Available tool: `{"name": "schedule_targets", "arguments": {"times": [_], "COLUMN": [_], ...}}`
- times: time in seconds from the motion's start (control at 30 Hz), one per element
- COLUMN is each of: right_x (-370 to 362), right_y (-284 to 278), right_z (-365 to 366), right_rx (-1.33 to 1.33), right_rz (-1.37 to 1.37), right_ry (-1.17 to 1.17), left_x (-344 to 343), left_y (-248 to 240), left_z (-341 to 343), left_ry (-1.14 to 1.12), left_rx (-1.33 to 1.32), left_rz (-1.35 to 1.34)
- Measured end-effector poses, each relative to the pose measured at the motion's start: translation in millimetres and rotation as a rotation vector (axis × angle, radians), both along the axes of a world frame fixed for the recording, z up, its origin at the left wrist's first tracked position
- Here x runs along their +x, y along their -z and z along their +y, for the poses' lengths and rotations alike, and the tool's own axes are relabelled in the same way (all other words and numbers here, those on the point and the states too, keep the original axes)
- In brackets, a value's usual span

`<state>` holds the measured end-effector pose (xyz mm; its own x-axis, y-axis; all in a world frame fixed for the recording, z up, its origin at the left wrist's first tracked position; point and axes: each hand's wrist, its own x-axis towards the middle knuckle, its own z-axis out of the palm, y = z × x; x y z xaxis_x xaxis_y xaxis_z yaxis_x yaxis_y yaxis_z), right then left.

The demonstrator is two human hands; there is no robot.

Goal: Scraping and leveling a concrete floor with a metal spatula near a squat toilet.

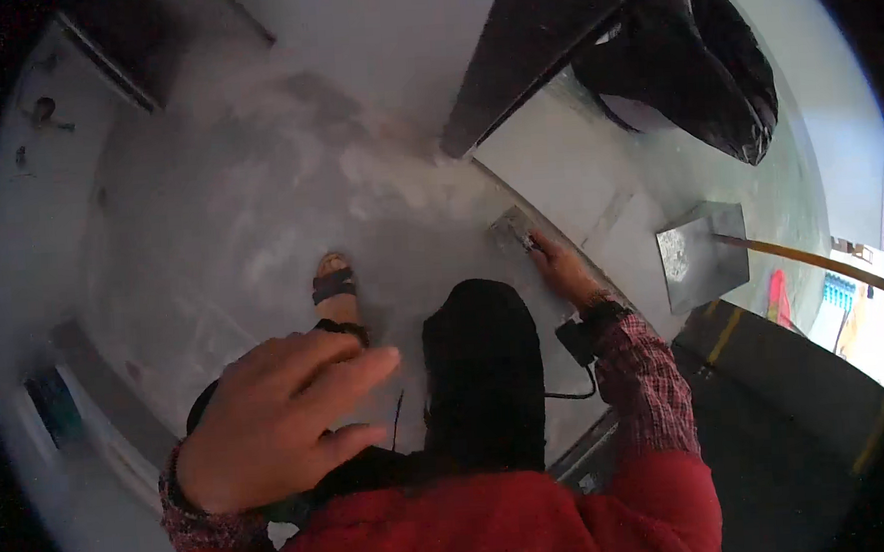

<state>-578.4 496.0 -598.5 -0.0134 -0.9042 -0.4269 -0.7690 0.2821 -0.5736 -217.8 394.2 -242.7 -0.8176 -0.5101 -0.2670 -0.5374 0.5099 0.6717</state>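
My left hand (280, 424) hangs in the air in front of me at the lower left. Its fingers are stretched out and nothing is in it. My right hand (562, 270) reaches down to the floor on the right, closed around a flat-bladed scraper (510, 229). The scraper's greyish blade lies at the floor, close to a thin raised edge or strip. The fingers cover most of its handle. Pale, dusty smears spread over the grey floor (230, 237) ahead of my sandalled foot (333, 279).
A metal dustpan (701, 262) with a long wooden handle stands at right. Behind it is a bin lined with a black plastic bag (701, 72). A dark door panel (540, 46) juts in from the top. A dark ledge (769, 409) runs along the lower right.
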Motion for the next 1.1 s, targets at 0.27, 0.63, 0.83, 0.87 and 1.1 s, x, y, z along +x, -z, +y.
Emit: {"name": "schedule_targets", "arguments": {"times": [0.27,0.63,0.83,0.87,1.1], "right_x": [41.2,77.0,88.8,97.4,132.0], "right_y": [-22.2,-55.9,-45.9,-44.6,-35.0], "right_z": [-90.7,-92.7,-123.1,-128.8,-154.7], "right_rx": [-0.027,0.357,0.464,0.430,0.217], "right_rz": [-0.132,-1.036,-1.583,-1.673,-1.517], "right_ry": [-0.054,0.675,1.146,1.259,1.334], "left_x": [-7.9,5.0,9.3,9.0,5.2], "left_y": [-2.0,1.4,-2.9,-2.9,3.7], "left_z": [8.4,23.8,31.7,31.1,19.8], "left_ry": [0.020,-0.015,-0.019,-0.020,0.039], "left_rx": [-0.029,0.004,0.013,0.008,0.025], "left_rz": [0.060,0.118,0.149,0.155,0.111]}}
